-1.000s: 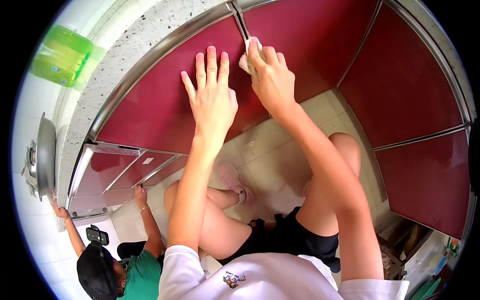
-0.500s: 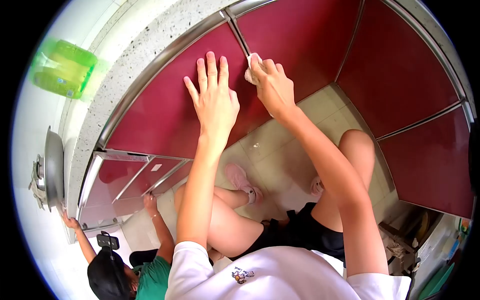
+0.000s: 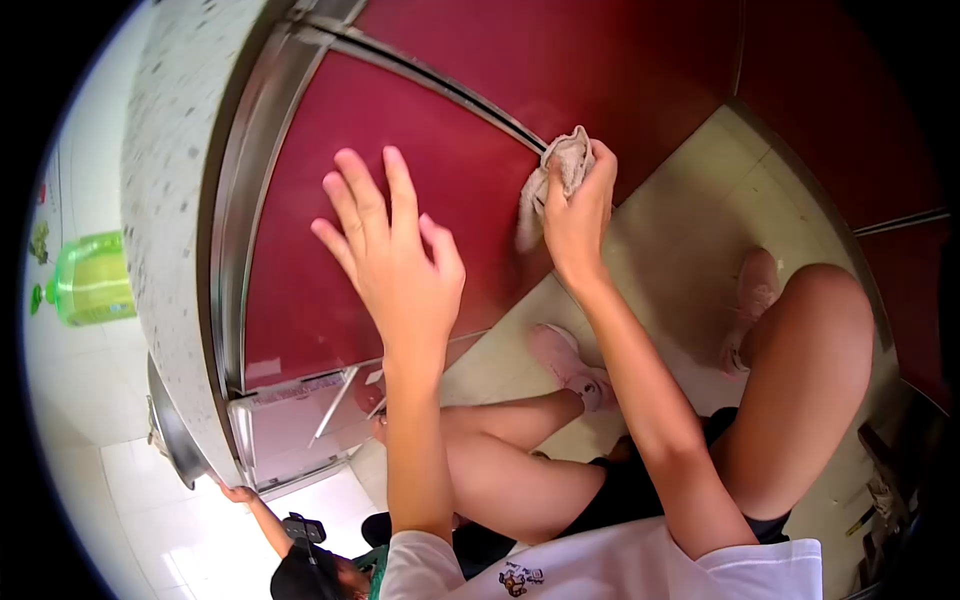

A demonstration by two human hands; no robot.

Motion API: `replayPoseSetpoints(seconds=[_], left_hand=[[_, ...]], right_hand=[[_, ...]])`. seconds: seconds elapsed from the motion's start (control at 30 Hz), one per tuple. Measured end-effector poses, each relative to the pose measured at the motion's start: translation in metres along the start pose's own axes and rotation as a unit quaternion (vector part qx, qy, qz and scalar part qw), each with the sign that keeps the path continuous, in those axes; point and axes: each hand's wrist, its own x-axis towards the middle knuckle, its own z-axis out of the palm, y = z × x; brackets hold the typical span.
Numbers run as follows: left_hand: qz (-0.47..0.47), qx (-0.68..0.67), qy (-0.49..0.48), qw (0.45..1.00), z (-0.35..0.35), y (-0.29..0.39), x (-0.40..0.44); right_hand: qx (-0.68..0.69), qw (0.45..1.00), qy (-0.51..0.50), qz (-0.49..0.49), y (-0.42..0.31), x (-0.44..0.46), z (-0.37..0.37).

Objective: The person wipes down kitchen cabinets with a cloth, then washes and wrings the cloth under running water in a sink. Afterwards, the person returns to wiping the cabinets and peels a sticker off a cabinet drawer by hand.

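Note:
Dark red cabinet doors (image 3: 450, 190) with metal edges fill the upper view. My left hand (image 3: 395, 260) is over the left door with its fingers spread and nothing in it; whether it touches the surface I cannot tell. Bunched in my right hand (image 3: 580, 215) is a pale cloth (image 3: 568, 165), held at the lower end of the metal seam (image 3: 440, 85) between two doors. Part of the cloth hangs down on the left side of that hand.
A speckled countertop (image 3: 180, 190) curves along the left, with a green bottle (image 3: 95, 278) and a metal basin (image 3: 172, 425) by it. A co-worker in a black cap (image 3: 300, 575) is at the lower left. My knees and pink shoes are below.
The view has turned and moved closer to the left door. My right hand has moved down the seam with the cloth, which now shows more of itself. My left hand's fingers have tilted leftward.

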Motion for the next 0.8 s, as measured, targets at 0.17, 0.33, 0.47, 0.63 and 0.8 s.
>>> replayPoseSetpoints(seconds=[0.17,0.33,0.47,0.63,0.8], left_hand=[[-0.013,0.008,-0.014,1.0,-0.003,0.001,0.0],[-0.021,0.005,-0.02,1.0,-0.006,0.002,-0.001],[-0.022,0.03,-0.004,0.999,0.0,0.006,-0.001],[-0.019,-0.007,-0.004,1.0,-0.004,0.007,0.0],[-0.021,-0.013,0.001,1.0,0.0,0.006,-0.001]], right_hand=[[0.091,0.979,0.028,-0.18,-0.104,0.023,0.016],[0.126,0.966,0.027,-0.225,-0.086,0.029,0.025],[0.071,0.993,-0.003,-0.091,0.0,0.011,0.01],[0.144,0.982,-0.015,-0.118,-0.083,0.026,0.012],[0.141,0.973,-0.033,-0.179,-0.107,0.033,0.017]])
